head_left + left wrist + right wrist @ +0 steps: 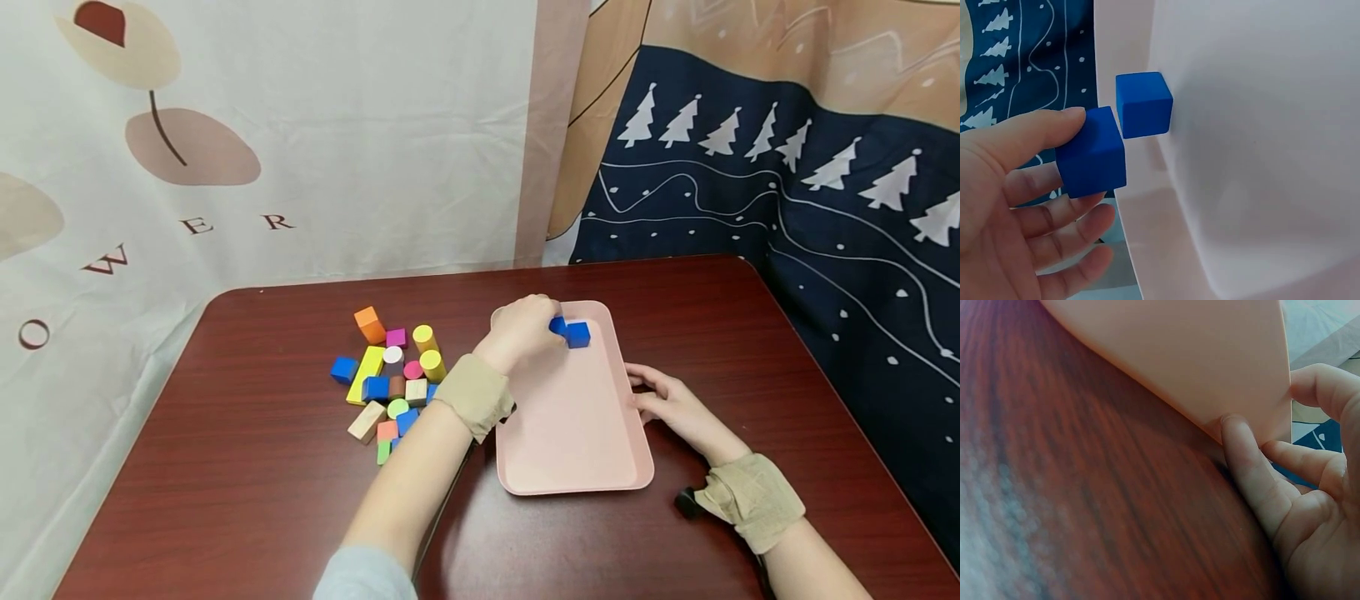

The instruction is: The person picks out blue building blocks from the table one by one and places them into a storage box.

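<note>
My left hand (528, 329) is over the far end of the pink tray (573, 433). Its thumb and fingers pinch a blue cube (1091, 153), which shows only partly in the head view. Right beside that one, another blue cube (577, 335) sits in the tray near its far edge. At the tray's right side is my right hand (675, 408). Its relaxed fingers touch the outer wall and rim in the right wrist view, with nothing gripped between them.
Left of the tray lies a loose group of coloured blocks, among them a yellow plank (366, 375), an orange block (370, 325) and a yellow cylinder (432, 367). My left forearm hides part of the group. The brown table (247, 467) ends before hanging cloths.
</note>
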`<action>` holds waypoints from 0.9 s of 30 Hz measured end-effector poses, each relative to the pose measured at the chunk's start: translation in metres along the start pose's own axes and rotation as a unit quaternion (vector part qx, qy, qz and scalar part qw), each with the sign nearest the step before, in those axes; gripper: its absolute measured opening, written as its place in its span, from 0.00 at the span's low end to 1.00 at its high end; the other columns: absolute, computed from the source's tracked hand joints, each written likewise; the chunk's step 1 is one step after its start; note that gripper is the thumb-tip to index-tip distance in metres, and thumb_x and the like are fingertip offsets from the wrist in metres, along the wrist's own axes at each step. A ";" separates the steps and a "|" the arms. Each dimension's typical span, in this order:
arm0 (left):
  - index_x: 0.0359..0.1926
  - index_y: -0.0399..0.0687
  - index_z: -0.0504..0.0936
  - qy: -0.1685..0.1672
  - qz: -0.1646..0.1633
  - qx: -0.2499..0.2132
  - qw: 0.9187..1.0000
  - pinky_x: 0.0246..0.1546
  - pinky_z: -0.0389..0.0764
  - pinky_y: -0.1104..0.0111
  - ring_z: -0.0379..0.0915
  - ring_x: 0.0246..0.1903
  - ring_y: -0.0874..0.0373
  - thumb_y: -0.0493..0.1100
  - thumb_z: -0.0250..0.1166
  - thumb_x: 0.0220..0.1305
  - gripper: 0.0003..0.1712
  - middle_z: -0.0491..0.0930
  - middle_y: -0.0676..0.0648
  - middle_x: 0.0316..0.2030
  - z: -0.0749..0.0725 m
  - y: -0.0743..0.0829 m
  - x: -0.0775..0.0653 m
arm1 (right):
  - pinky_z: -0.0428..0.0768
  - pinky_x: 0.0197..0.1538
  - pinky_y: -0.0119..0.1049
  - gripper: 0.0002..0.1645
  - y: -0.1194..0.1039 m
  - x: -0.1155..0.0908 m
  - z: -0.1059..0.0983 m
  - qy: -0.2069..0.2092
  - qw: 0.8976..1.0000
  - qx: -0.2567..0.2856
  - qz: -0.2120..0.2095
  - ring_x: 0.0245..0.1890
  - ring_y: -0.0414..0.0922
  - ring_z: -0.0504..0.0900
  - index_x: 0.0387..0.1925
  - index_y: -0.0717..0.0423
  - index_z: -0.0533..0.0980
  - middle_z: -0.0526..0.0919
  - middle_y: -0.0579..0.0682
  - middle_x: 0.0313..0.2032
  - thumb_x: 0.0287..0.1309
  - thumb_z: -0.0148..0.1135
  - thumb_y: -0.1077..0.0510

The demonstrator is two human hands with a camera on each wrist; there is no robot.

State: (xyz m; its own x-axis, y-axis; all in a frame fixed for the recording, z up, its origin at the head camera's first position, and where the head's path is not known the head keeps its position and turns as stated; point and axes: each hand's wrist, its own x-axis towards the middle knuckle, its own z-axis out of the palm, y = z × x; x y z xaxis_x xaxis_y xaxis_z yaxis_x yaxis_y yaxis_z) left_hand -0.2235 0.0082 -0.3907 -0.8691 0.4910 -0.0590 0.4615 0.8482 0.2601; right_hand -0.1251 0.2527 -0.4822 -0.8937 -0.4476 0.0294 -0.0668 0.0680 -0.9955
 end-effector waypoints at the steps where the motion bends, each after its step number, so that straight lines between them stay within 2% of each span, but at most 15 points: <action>1: 0.43 0.54 0.80 0.001 0.002 0.003 1.000 0.26 0.72 0.63 0.67 0.32 0.63 0.54 0.67 0.51 0.19 0.75 0.55 0.35 0.001 0.000 0.001 | 0.80 0.29 0.44 0.29 0.000 0.000 0.000 0.000 1.000 0.000 -0.001 0.31 0.51 0.80 0.62 0.69 0.57 0.68 0.71 0.48 0.60 0.52 0.69; 10: 0.37 0.52 0.80 -0.005 0.016 0.021 1.000 0.24 0.71 0.67 0.68 0.29 0.61 0.50 0.68 0.51 0.13 0.75 0.54 0.31 0.008 -0.002 0.006 | 0.80 0.30 0.44 0.30 -0.001 0.000 0.000 0.004 1.000 0.002 0.008 0.31 0.51 0.80 0.63 0.67 0.57 0.68 0.70 0.49 0.60 0.53 0.67; 15: 0.38 0.51 0.81 -0.011 0.009 0.011 1.000 0.25 0.71 0.68 0.68 0.29 0.61 0.49 0.68 0.51 0.13 0.75 0.54 0.31 0.009 -0.002 0.008 | 0.80 0.30 0.46 0.30 -0.001 0.000 0.001 0.012 1.000 0.002 0.018 0.31 0.53 0.80 0.62 0.65 0.58 0.69 0.68 0.49 0.59 0.54 0.67; 20: 0.36 0.49 0.80 -0.021 0.005 0.008 1.000 0.24 0.70 0.68 0.68 0.27 0.59 0.48 0.69 0.50 0.13 0.74 0.54 0.27 0.011 -0.001 0.011 | 0.80 0.30 0.45 0.29 -0.001 0.001 0.000 0.007 1.000 0.001 0.011 0.31 0.52 0.80 0.62 0.67 0.58 0.69 0.69 0.48 0.60 0.53 0.67; 27: 0.36 0.49 0.78 -0.042 -0.010 0.025 0.999 0.23 0.71 0.68 0.69 0.26 0.59 0.47 0.68 0.51 0.12 0.74 0.53 0.27 0.014 0.001 0.013 | 0.80 0.30 0.44 0.29 -0.001 0.000 0.001 0.003 1.000 0.006 0.006 0.31 0.51 0.80 0.62 0.69 0.57 0.68 0.71 0.48 0.60 0.52 0.68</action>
State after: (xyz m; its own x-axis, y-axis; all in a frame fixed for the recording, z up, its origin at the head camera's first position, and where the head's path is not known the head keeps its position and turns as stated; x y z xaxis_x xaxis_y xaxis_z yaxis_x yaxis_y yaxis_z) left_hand -0.2320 0.0183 -0.4045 -0.8617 0.4863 -0.1446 0.4538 0.8662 0.2092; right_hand -0.1248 0.2522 -0.4817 -0.8967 -0.4422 0.0187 -0.0514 0.0621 -0.9967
